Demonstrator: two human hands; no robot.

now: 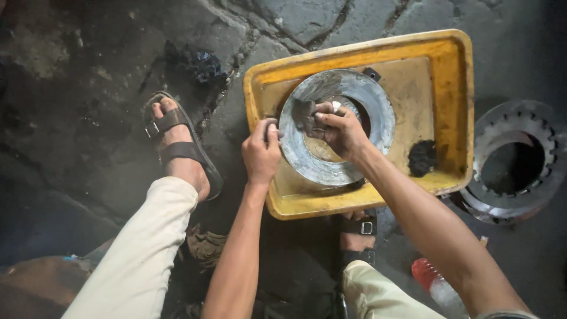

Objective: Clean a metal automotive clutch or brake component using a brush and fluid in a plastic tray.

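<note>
A flat grey metal ring (360, 100) stands tilted inside a yellow plastic tray (455, 88) on the ground. My left hand (261, 152) grips the ring's left outer edge. My right hand (341, 131) presses a dark greasy rag (304, 113) against the ring's face near its inner opening. A second dark wad of cloth (422, 157) lies in the tray to the right of the ring.
A toothed metal ring part (520, 159) lies on the ground right of the tray. A plastic bottle with a red end (434, 282) lies near my right knee. My sandalled feet (177, 147) rest on the dark, cracked, oily floor. A dark rag (204, 62) lies left of the tray.
</note>
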